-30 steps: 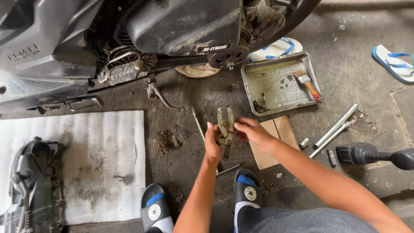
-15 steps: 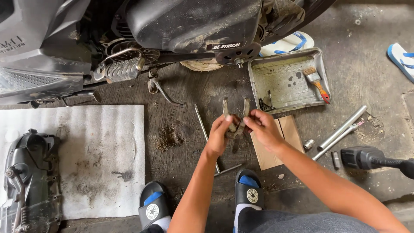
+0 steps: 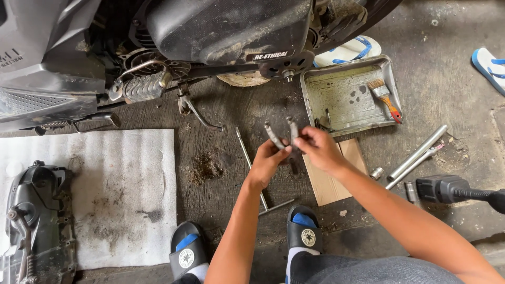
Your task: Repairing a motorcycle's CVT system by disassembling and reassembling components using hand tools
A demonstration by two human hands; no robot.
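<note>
Both hands meet at centre frame over the stained concrete floor (image 3: 231,110); the left hand (image 3: 269,159) is curled closed around the lower end of a short grey metal bolt (image 3: 273,135), which tilts up and to the left; the right hand (image 3: 315,148) pinches a second short grey metal bolt (image 3: 292,128) between its fingertips, the remaining fingers loosely bent; the two bolts stand just beside each other, their heads apart.

At lower left, a dirty black engine cover (image 3: 37,221) lies on a white ribbed mat (image 3: 121,194); the dark scooter body (image 3: 210,37) fills the upper frame; a thin steel rod (image 3: 247,158) lies on the floor near the left hand.

Right of the hands, a flat cardboard piece (image 3: 336,181) rests on the floor; a grimy rectangular metal tray (image 3: 342,97) at upper right holds an orange-handled paintbrush (image 3: 386,97); long silver tubular wrenches (image 3: 418,155) and a black power tool (image 3: 452,189) lie at right.
</note>
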